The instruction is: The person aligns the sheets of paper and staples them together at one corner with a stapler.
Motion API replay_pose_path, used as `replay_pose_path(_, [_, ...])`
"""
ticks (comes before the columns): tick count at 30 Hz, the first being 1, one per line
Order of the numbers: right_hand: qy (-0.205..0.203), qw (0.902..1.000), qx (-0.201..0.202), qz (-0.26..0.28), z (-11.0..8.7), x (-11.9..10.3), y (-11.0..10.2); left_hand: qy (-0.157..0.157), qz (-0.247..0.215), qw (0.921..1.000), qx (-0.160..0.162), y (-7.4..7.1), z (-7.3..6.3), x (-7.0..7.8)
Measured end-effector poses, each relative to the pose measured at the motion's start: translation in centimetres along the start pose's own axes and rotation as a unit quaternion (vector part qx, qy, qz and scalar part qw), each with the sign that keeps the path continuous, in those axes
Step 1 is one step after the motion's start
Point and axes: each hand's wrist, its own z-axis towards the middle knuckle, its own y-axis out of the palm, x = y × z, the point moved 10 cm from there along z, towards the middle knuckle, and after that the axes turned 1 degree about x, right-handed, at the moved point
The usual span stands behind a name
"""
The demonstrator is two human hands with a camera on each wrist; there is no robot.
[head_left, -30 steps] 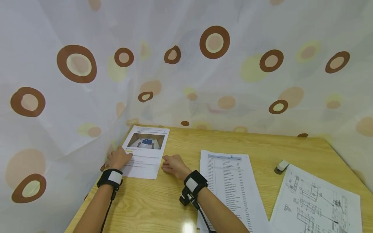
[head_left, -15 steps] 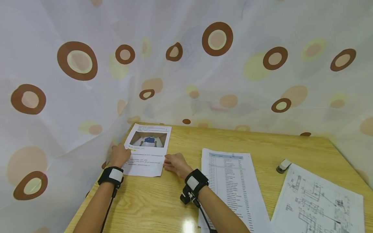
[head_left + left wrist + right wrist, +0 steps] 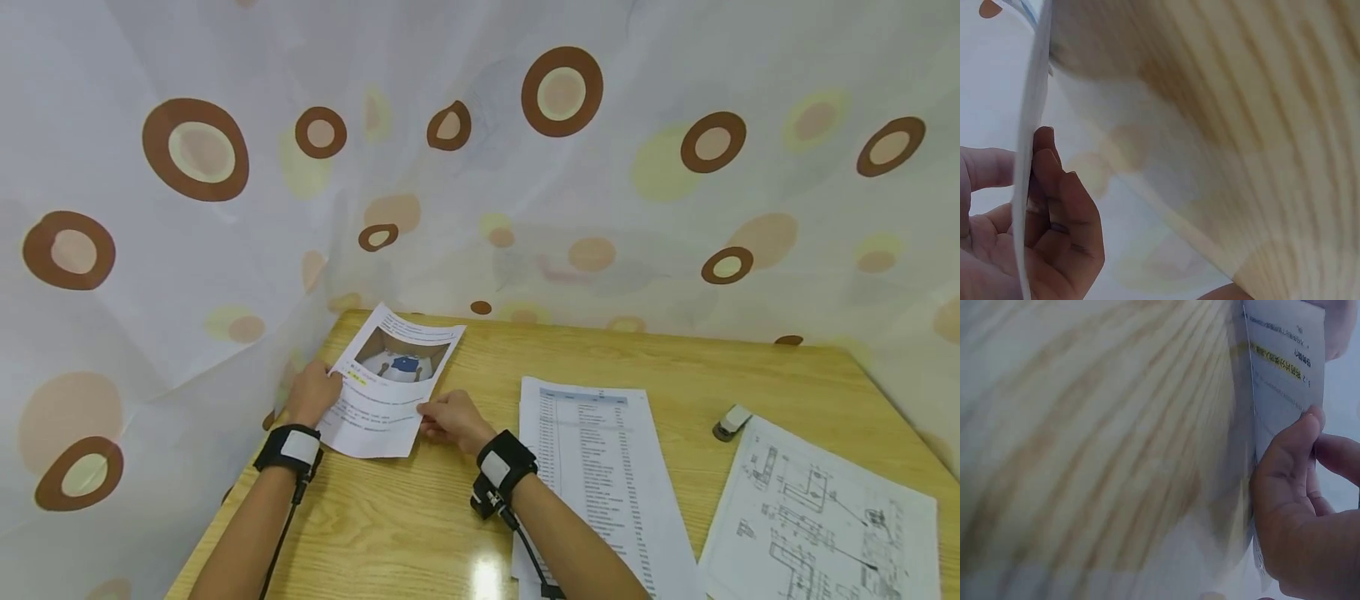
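Note:
A printed sheet of paper (image 3: 378,408) with a photo and a yellow-highlighted line is held between both hands, slightly curved and raised off the wooden table. My left hand (image 3: 313,393) pinches its left edge; in the left wrist view the sheet (image 3: 1024,156) appears edge-on, with the thumb on one side and curled fingers (image 3: 1069,219) on the other. At the opposite edge my right hand (image 3: 456,419) pinches the paper between thumb and fingers, and the right wrist view shows the printed side (image 3: 1282,369) beside the thumb.
A stack of printed lists (image 3: 592,467) lies right of centre on the wooden table (image 3: 390,533). Farther right are sheets with technical drawings (image 3: 817,517), with a small stapler-like object (image 3: 731,422) at their top corner. A patterned curtain (image 3: 465,192) encloses the back and sides.
The right hand has taken hold of the sheet's right edge. The paper has lifted off the table, curved, and turned slightly, its top shifting to the right.

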Motion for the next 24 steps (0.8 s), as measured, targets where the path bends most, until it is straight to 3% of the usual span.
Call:
replay_pose_path(6, [-0.006,0.9984,0.024,-0.051,-0.4,-0.4,-1.2,0.004,-0.006,0.9999,0.010,-0.1,-0.2,1.1])
replay_pose_path(14, [-0.012,0.9973,0.042,-0.058,-0.9,-0.4,-3.0,0.041,-0.011,0.9985,0.036,-0.5,-0.3,3.5])
replay_pose_path(24, [-0.025,0.9937,0.058,-0.092,-1.8,-1.3,-4.7,0.055,-0.032,0.9972,0.039,-0.7,-0.7,5.9])
